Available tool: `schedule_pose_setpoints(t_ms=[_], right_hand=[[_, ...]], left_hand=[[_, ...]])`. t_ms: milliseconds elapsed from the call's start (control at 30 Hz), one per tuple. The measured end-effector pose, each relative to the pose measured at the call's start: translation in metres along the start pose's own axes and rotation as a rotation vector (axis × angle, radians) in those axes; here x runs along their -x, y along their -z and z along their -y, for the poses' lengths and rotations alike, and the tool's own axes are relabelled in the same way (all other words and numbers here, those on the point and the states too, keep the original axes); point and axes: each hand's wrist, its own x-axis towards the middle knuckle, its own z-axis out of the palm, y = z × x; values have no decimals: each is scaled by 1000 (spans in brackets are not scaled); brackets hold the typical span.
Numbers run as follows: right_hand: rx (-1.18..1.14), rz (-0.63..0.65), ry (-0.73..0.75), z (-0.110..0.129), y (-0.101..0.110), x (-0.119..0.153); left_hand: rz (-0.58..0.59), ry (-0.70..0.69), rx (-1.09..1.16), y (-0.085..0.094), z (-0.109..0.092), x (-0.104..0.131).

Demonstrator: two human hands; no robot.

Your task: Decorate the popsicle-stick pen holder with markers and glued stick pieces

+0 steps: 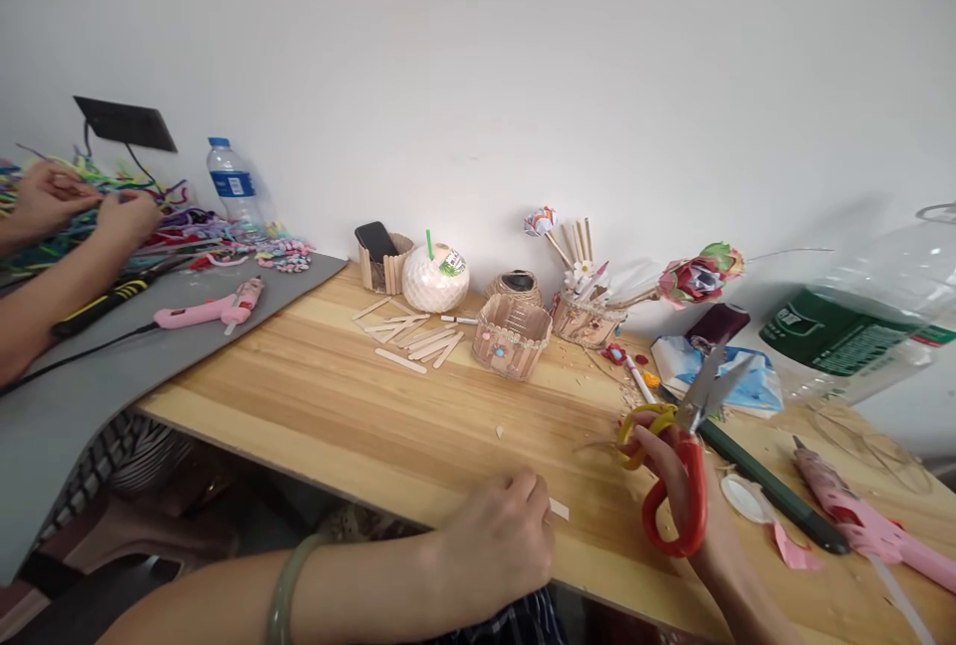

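By the right hand (672,476), scissors (700,396) were gripped through the handles, blades parted and tilted up. The left hand (508,536) was curled at the near edge of the bench (358,406); whether anything was pinched within could not be told. Its fingers could be nicked if the blades were swung across carelessly, and the pale slip (559,509) could be brushed off by a hasty knuckle. That slip was seen just right of the left hand's fingers, apart from the scissors.
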Motion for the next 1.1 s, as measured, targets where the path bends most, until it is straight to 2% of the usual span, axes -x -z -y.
schedule_pose_setpoints(t_ms=[67,200,300,500,633,767,900,1100], right_hand=[[11,9,28,3,-5,4],[-61,117,63,7,-15,8],[-44,76,71,8,-14,9],[-66,35,92,21,-4,21],[-127,49,82,29,-3,36],[-192,74,76,25,-4,51],[-216,115,70,16,-6,60],[-275,137,78,18,-10,71]], left_hand=[[-15,50,25,-4,-3,4],[-53,138,53,-12,-9,9],[-110,148,70,-19,-15,14],[-343,203,127,-26,-24,25],[-434,301,321,-22,-23,25],[-415,413,519,-16,-21,21],[-287,525,613,-11,-17,18],[-183,498,623,-5,-14,15]])
